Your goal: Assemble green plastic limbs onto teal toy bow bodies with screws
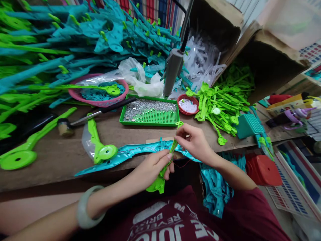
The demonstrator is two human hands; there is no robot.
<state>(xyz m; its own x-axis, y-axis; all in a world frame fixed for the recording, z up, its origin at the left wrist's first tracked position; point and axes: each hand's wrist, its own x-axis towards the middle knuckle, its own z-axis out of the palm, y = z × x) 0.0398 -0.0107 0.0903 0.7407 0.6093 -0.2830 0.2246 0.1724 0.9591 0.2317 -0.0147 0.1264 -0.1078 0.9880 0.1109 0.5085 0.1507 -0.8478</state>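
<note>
My left hand (153,166) is closed around a lime-green plastic piece (160,177) that pokes out below my fingers. My right hand (194,140) pinches the upper end of that same green piece near its round tip (179,124). Both hands work over a long teal plastic blade-shaped part (120,156) lying along the wooden bench's front edge; thin red wires run from it. A pale bangle (86,207) sits on my left wrist.
A green tray (150,115) of small silver screws stands mid-bench, with a hanging grey power screwdriver (173,70) above it and a red bowl (187,104) beside. Lime-green parts (225,100) are heaped right, teal parts (75,36) piled behind. A hammer (75,122) and pink basket (100,92) lie left.
</note>
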